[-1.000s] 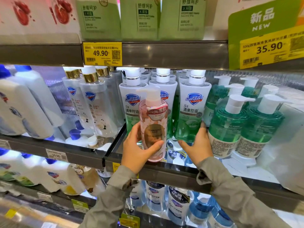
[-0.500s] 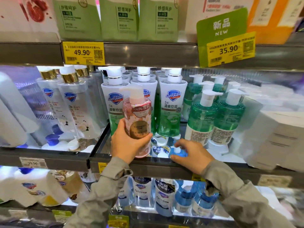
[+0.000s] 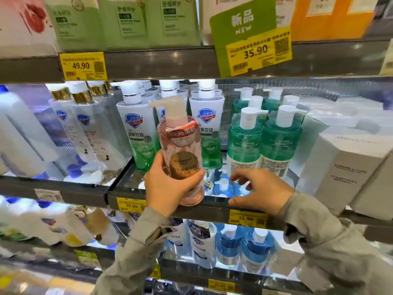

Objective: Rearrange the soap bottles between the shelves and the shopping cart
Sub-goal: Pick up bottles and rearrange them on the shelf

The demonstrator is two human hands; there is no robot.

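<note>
Head view: we see our left hand wrapped around the pink pump bottle, upright at centre frame, its base at the middle shelf's front lip. Our right hand holds nothing, fingers loosely spread over that lip, just below the green bottles.

Glossy clear plastic pink bottle, dark metal shelf edge, matt cardboard box, paper price tag

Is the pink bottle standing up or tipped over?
Nearly upright: the left hand grips the pink bottle, pump on top, base down.
</note>
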